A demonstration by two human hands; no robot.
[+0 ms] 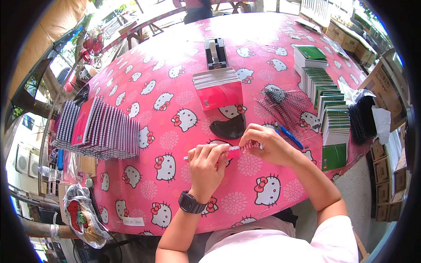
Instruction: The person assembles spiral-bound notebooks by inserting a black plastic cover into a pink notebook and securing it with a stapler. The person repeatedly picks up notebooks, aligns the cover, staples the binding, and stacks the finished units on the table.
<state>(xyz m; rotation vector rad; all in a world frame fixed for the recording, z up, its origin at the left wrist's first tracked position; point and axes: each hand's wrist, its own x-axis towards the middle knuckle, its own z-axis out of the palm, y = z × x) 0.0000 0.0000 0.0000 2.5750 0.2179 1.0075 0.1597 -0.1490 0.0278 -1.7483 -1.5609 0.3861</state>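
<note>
My left hand (206, 164) and my right hand (267, 142) hold a thin red-covered notebook (233, 152) edge-on just above the pink cartoon-cat tablecloth (175, 118). The left hand pinches its left end. My right hand's fingers pinch a wire spiral binding (248, 144) at the notebook's right end. A dark watch sits on my left wrist. A stack of red-covered notebooks (219, 90) lies beyond the hands, mid-table.
A row of bound spiral notebooks (101, 129) leans at the left. Loose black spiral coils (285, 105) and a blue pen (291, 136) lie right of my hands. Green-covered notebook stacks (331, 105) line the right edge. A tape dispenser (215, 52) stands farther back. Cardboard boxes (386, 162) sit at right.
</note>
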